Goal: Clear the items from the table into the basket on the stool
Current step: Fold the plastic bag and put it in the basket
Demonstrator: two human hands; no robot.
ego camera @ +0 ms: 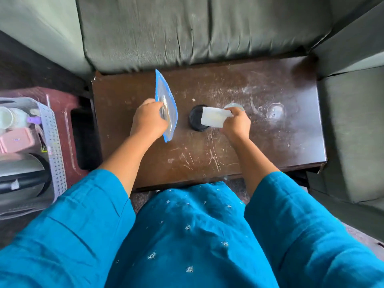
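My left hand [148, 119] grips a clear blue-edged zip pouch [166, 100], held on edge above the left part of the scratched brown table [259, 146]. My right hand [235, 123] pinches a small white packet [214, 119] over a black round lid [196, 121] at the table's middle. A clear glass [234, 106] stands just behind my right hand, mostly hidden. Another clear glass item [275, 112] sits further right. The grey perforated basket [53, 142] stands on the maroon stool [70, 107] at the left.
Inside the basket lie a pink box [16, 140], white containers [12, 119] and a dark pan-like item [22, 175]. Green sofa cushions [187, 28] border the table at the back and right. My blue clothing fills the foreground.
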